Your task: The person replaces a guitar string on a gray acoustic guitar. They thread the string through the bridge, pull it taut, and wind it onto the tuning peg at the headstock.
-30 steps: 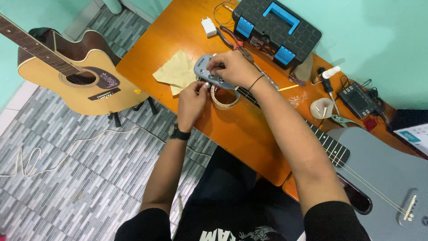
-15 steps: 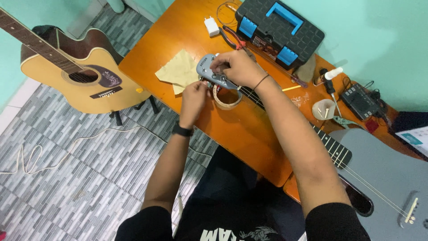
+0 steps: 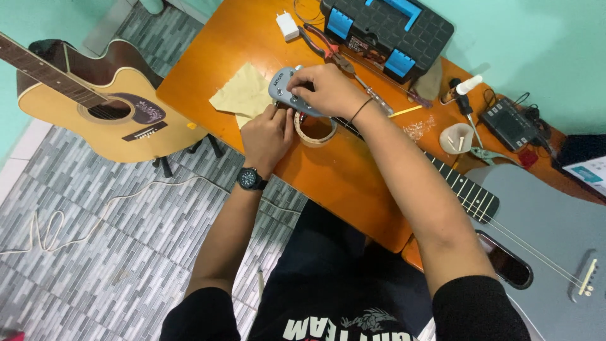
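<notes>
Both hands work on a grey guitar headstock at the near-left part of the orange bench.

The right hand (image 3: 325, 88) curls closed over the headstock (image 3: 282, 88), fingertips at its pegs; the left hand (image 3: 268, 132) pinches its lower edge from below. A roll of tape (image 3: 315, 131) lies just under them and a yellow cloth (image 3: 240, 95) beside the left edge. A black toolbox with blue latches (image 3: 391, 28) sits at the far edge, a small white charger block (image 3: 288, 25) left of it.

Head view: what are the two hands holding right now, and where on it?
Both grip the grey guitar headstock: the right hand lies over its top side, the left hand pinches its lower edge. It sits above a tape roll.
</notes>
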